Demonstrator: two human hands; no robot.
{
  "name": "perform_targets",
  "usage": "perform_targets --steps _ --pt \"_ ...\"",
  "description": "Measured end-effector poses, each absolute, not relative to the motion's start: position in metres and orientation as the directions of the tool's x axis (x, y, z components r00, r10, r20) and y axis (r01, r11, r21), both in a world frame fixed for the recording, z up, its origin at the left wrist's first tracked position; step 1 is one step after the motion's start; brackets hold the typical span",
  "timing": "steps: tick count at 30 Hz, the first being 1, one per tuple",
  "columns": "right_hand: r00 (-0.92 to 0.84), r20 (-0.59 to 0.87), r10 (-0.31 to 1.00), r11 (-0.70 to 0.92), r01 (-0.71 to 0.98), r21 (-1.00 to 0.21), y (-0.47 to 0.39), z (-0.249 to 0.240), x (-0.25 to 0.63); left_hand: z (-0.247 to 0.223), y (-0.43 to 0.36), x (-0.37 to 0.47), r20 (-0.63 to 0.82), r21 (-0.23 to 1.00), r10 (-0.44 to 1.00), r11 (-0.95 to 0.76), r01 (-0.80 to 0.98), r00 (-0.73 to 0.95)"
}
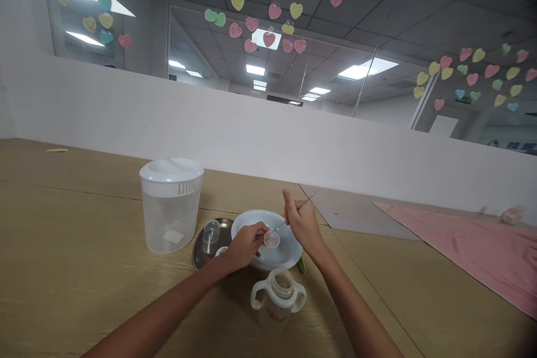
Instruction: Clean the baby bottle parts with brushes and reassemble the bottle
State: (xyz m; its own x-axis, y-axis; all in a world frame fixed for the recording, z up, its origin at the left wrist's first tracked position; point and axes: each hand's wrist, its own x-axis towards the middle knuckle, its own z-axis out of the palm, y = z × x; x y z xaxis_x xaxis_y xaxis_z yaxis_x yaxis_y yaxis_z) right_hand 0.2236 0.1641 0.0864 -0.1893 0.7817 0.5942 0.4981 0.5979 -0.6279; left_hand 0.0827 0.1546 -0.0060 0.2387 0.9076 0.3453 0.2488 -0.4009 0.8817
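My left hand (247,244) is closed on a small round translucent bottle part (272,239), held over a white bowl (285,260). Closed round a thin rod-like tool (309,198), my right hand (302,224) is above the bowl's right side with its thumb raised. The tool's lower end reaches down to the round part; its tip is too small to make out. Nearer to me stands an uncapped baby bottle (279,296) with two white handles. A round metal tray (199,260), partly under the bowl and my left arm, carries a clear cap (211,233).
A tall translucent container (170,215) with a white lid stands left of the tray. Something green (301,264) lies at the bowl's right edge. A pink cloth (470,246) covers the table's right side. Behind the wooden table (84,268) rises a white partition (235,134) with glass above.
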Motion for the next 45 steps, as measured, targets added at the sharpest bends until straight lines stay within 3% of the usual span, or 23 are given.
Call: perform_targets --steps 6,12,15,19,25,30,36,45 --pt "-0.152 0.684 0.713 0.578 0.681 -0.450 0.173 0.080 0.224 -0.009 0.157 0.083 0.316 0.907 0.920 -0.364 0.210 0.231" --pt "-0.194 0.603 0.774 0.601 0.524 -0.603 0.167 0.087 0.226 -0.005 0.155 0.083 0.320 0.894 0.916 -0.376 0.242 0.240" --pt "-0.259 0.578 0.774 0.601 0.587 -0.542 0.169 0.087 0.227 -0.005 0.156 0.083 0.306 0.903 0.924 -0.359 0.238 0.229" --pt "-0.200 0.667 0.718 0.604 0.655 -0.454 0.176 0.080 0.226 -0.006 0.157 0.084 0.301 0.911 0.925 -0.351 0.216 0.233" --pt "-0.192 0.627 0.755 0.612 0.550 -0.568 0.175 0.079 0.227 -0.007 0.156 0.083 0.307 0.909 0.925 -0.355 0.221 0.221" --pt "-0.108 0.689 0.716 0.623 0.544 -0.562 0.174 0.080 0.227 -0.005 0.154 0.083 0.302 0.909 0.924 -0.353 0.223 0.235" --pt "-0.128 0.589 0.798 0.575 0.457 -0.679 0.172 0.084 0.228 -0.004 0.153 0.082 0.329 0.871 0.918 -0.386 0.304 0.222" --pt "-0.056 0.713 0.699 0.648 0.473 -0.597 0.163 0.083 0.223 -0.005 0.154 0.083 0.356 0.870 0.905 -0.412 0.271 0.231"
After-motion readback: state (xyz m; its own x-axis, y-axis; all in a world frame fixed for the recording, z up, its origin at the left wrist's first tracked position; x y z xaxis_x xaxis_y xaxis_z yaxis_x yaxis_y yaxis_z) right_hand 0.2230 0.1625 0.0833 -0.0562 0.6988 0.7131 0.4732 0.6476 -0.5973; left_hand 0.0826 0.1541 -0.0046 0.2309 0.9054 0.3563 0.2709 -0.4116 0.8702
